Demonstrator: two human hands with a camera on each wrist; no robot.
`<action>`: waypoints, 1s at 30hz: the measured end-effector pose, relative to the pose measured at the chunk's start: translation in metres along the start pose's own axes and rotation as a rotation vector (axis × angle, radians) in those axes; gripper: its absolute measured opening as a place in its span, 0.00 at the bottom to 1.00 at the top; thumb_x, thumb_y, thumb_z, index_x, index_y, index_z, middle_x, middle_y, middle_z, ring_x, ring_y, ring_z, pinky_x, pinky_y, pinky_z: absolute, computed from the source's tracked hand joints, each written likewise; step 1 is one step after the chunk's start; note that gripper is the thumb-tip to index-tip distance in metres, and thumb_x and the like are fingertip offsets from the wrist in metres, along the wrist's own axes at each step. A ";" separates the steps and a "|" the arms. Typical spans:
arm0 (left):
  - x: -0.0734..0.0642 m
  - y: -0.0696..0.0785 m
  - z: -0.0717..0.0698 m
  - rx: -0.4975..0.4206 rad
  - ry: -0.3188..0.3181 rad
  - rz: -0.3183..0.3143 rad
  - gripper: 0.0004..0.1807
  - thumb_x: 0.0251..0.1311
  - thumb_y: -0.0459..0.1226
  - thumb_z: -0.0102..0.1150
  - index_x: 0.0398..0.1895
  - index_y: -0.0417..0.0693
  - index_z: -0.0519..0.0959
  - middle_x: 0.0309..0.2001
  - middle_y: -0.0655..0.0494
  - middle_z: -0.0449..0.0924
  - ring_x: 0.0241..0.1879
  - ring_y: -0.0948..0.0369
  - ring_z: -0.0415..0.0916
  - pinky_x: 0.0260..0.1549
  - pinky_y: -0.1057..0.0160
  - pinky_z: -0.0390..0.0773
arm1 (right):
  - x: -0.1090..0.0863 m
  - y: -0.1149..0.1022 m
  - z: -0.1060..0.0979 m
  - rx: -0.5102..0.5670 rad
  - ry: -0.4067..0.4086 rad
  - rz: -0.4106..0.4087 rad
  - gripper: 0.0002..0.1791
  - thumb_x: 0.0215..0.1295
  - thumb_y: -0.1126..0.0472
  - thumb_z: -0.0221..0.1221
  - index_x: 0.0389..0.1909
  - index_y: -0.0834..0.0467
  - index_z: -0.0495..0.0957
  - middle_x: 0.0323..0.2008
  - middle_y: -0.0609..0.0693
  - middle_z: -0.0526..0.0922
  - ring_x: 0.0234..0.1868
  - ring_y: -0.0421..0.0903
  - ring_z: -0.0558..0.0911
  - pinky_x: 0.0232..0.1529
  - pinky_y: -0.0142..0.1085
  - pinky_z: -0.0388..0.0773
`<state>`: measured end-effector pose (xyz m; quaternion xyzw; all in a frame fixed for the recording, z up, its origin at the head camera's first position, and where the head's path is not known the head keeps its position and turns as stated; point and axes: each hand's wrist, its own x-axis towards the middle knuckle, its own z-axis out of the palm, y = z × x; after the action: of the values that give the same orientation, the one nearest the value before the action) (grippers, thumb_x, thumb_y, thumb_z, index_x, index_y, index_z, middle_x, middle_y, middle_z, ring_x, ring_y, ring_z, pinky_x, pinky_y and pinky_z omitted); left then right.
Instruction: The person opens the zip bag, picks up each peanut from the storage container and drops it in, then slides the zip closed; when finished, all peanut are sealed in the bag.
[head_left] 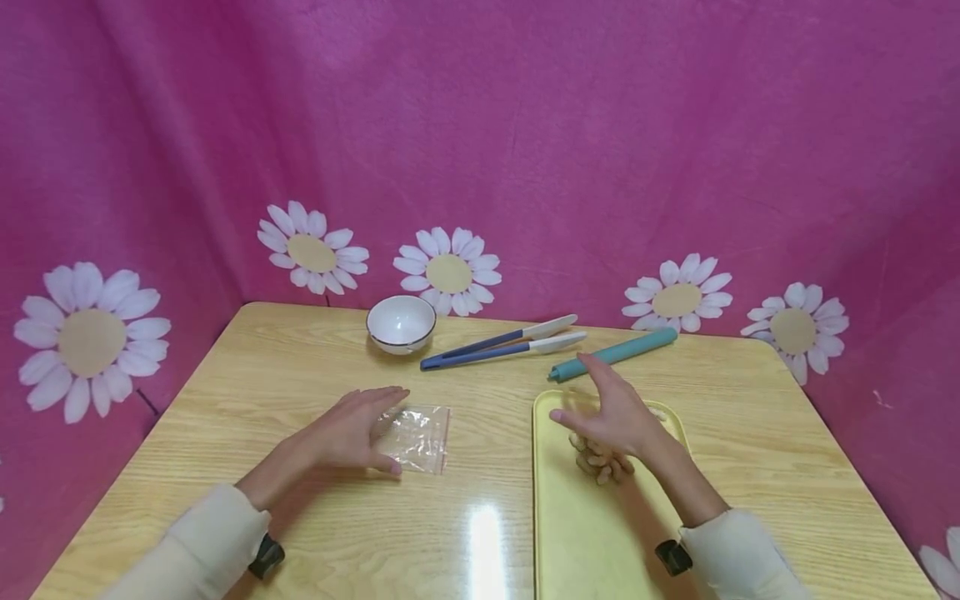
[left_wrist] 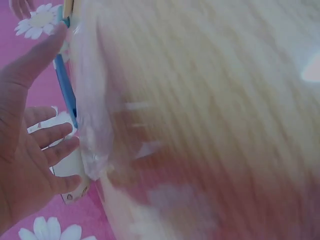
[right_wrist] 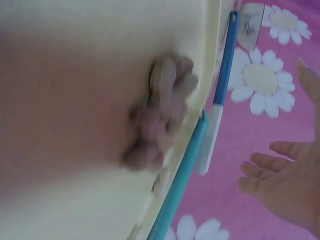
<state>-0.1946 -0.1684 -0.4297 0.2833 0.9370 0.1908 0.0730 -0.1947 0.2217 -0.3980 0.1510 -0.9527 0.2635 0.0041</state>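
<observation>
puffy cream sleeves (head_left: 202, 542) come nearest to us, a small black device (head_left: 266, 557) beside each cuff. ahead of one cuff we see the left hand (head_left: 348, 433), thumb and fingers spread apart, grasping nothing; to its right, partly behind its fingers, a flat, clear plastic bag (head_left: 423, 437) with a reddish strip along one edge lies on the pale wood-grained table (head_left: 360, 533). whether skin meets plastic we cannot tell. the right hand (head_left: 618, 417) is likewise spread, with nothing in its grasp, above a yellow tray (head_left: 570, 542) with rounded corners; below that palm, on the tray, we find a knobbly brown ginger-like root (head_left: 602, 464). beyond the right fingers lies a teal cylindrical rod (head_left: 633, 347), and ahead, between both hands, blue tongs (head_left: 480, 354) with whitish tips, arms apart. beyond the left fingertips we see a round white bowl (head_left: 401, 321) with a dark rim.
</observation>
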 end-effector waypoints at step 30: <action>0.008 0.015 0.016 -0.010 -0.029 -0.045 0.44 0.45 0.48 0.71 0.68 0.54 0.64 0.57 0.54 0.70 0.54 0.57 0.68 0.58 0.50 0.65 | 0.016 -0.055 0.060 0.220 -0.160 -0.034 0.37 0.58 0.46 0.63 0.64 0.60 0.67 0.64 0.57 0.71 0.66 0.56 0.68 0.65 0.52 0.65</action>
<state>-0.1895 -0.1471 -0.4384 0.2645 0.9411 0.1895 0.0921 -0.1898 0.1427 -0.4205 0.1874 -0.9126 0.3534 -0.0840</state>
